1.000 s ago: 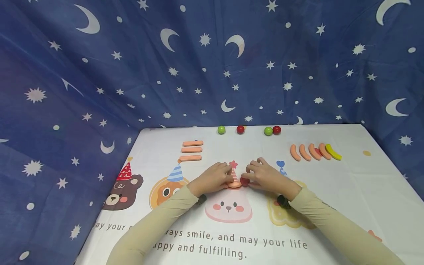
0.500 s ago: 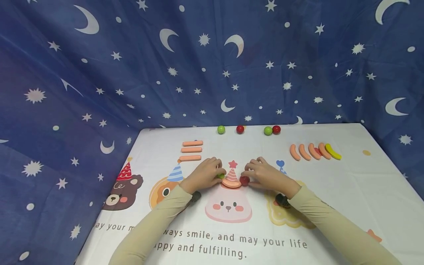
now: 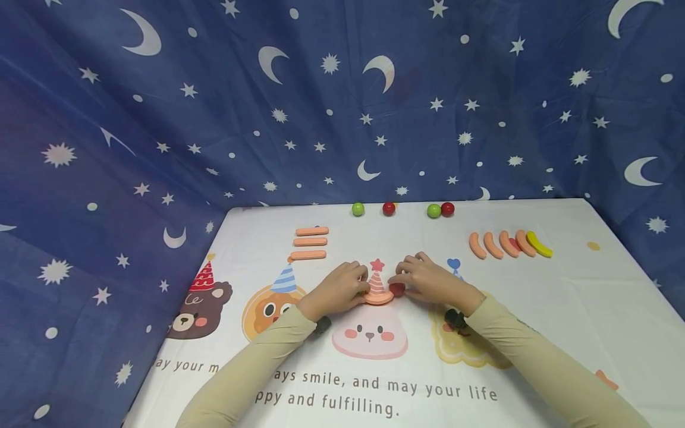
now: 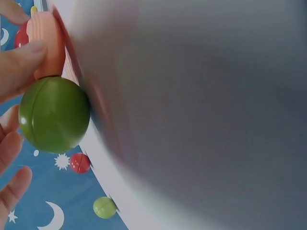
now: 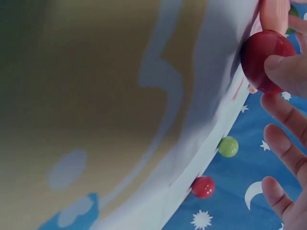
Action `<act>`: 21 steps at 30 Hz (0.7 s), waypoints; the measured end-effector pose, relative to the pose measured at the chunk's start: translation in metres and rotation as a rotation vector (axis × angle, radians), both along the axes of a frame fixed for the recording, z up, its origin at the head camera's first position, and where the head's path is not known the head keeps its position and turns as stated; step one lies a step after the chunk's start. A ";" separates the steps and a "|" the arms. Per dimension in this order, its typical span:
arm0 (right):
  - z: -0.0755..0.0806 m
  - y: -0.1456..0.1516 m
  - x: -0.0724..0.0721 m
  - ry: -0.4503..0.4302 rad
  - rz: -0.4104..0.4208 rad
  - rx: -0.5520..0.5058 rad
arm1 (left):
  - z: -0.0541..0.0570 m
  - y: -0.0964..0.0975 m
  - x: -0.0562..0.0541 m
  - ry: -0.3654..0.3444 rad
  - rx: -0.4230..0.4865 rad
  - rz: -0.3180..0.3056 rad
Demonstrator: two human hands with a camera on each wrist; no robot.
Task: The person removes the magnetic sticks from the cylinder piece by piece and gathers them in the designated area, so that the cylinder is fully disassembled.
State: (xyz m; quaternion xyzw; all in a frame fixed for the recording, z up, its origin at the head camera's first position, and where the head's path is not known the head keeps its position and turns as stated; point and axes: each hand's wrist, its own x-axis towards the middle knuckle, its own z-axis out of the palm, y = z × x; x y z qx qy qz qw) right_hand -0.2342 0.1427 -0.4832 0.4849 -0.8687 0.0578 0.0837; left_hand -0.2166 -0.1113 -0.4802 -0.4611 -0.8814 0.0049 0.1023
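Note:
A curved toy sausage (image 3: 378, 298) lies in front of me on the pink cartoon figure's printed hat. My left hand (image 3: 338, 291) is at its left end, and the left wrist view shows the thumb on the toy sausage. A green toy ball (image 4: 55, 115) touches that end, below the thumb, with several fingers spread behind it. At the right end, my right hand (image 3: 432, 282) pinches a red toy ball (image 5: 268, 62) between its thumb and a partly hidden finger; its other fingers stay apart. Most of the green ball is hidden behind my left hand in the head view.
Three straight toy sausages (image 3: 310, 242) lie at the back left. Several curved toy sausages (image 3: 492, 245) and a yellow curved piece (image 3: 539, 244) line up at the right. Green balls (image 3: 358, 208) and red balls (image 3: 389, 208) sit along the tablecloth's far edge.
Half a second ago the left hand was further left, with the green ball showing beside the sausage. It has since moved right, and the sausage has shifted slightly right. The right hand hardly moved.

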 end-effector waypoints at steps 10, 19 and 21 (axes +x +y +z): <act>-0.002 0.004 -0.001 0.104 0.000 -0.004 | 0.000 0.005 0.001 -0.007 0.022 -0.010; -0.004 0.021 -0.007 0.103 -0.107 -0.019 | -0.001 0.005 0.001 -0.006 0.014 -0.018; -0.003 0.023 -0.011 0.118 -0.122 -0.025 | -0.001 0.005 0.001 -0.006 0.012 -0.018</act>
